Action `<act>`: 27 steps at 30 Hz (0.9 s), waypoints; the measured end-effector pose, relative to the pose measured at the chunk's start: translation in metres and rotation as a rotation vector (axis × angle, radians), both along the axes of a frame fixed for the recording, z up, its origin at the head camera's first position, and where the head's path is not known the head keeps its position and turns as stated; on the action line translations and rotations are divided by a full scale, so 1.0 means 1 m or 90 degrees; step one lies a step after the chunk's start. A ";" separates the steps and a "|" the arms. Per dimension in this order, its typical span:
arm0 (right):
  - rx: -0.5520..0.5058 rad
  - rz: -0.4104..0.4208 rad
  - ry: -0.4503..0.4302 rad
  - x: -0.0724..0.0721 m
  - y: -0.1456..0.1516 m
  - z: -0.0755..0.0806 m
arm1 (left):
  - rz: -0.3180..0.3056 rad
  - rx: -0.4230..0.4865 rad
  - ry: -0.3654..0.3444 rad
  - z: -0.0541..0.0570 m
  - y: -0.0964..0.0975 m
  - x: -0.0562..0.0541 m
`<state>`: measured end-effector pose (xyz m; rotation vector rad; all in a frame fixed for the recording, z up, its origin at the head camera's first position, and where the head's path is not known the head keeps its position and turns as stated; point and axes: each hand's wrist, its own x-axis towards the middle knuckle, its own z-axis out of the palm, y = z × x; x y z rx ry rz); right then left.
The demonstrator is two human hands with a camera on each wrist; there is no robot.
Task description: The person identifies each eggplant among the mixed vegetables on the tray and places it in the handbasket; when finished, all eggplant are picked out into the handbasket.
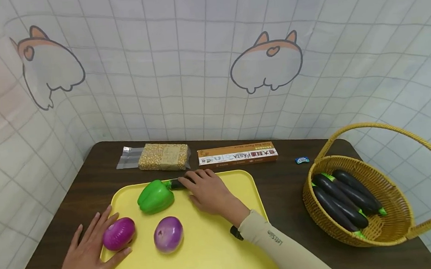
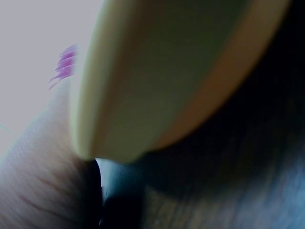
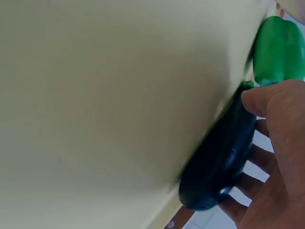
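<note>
My right hand [image 1: 210, 193] holds a dark eggplant [image 3: 221, 148] near the tray's far edge, thumb on one side and fingers on the other in the right wrist view. The eggplant's stem end lies close to a green bell pepper [image 1: 156, 197]. At the left rim of the yellow tray [image 1: 223, 250], my left hand [image 1: 92, 247] has its fingers extended, thumb spread over the tray. Beside it, between thumb and fingers, sits a magenta onion [image 1: 119, 234]. A round purple vegetable with a pale patch [image 1: 168, 234] lies to the right of the onion.
Behind the tray lie a clear bag of yellow kernels [image 1: 164, 157] and a pasta box [image 1: 237, 154]. A small blue packet [image 1: 302, 160] is right of the box. At the right stands a wicker basket [image 1: 402, 204] with a tall handle and several eggplants [image 1: 349, 196] inside.
</note>
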<state>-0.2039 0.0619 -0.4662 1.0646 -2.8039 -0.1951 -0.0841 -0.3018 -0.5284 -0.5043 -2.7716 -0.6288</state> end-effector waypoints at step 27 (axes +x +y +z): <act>-0.053 -0.068 -0.028 0.017 0.025 0.001 | -0.004 0.007 -0.004 0.002 0.001 0.001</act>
